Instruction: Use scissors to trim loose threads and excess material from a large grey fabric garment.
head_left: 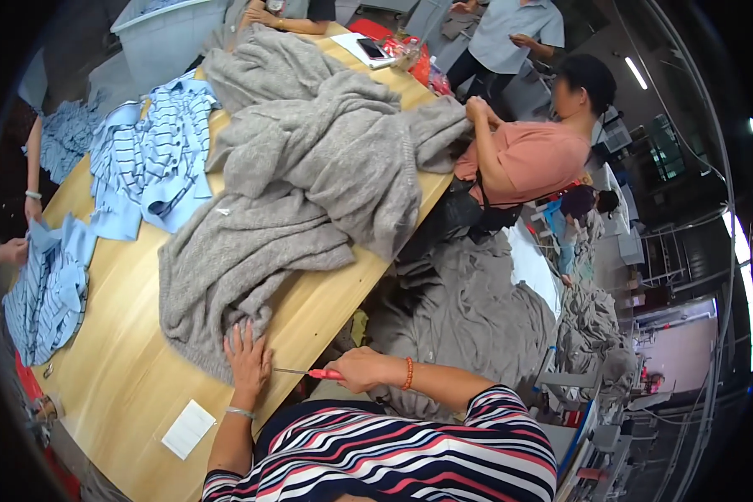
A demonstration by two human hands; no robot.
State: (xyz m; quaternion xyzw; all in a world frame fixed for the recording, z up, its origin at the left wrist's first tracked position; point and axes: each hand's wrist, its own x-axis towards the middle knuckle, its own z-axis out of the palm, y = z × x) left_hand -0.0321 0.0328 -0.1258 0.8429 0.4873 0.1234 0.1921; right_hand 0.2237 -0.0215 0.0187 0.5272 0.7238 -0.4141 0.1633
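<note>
My left hand lies with fingers spread flat on the near edge of a grey knitted garment. In my right hand is a red-handled tool with a thin metal shaft. My fingers close around its handle, and the shaft points left, toward my left hand, just over the table's edge. Whether its tip touches the knit cannot be made out. The grey knit stretches away across the wooden table in thick heaped folds.
Blue striped shirts lie at the left, where another person's hands hold one. A white paper lies near my left forearm. Across the table, a person in a pink shirt handles grey knit. Grey fabric is piled beside the table. A phone lies far off.
</note>
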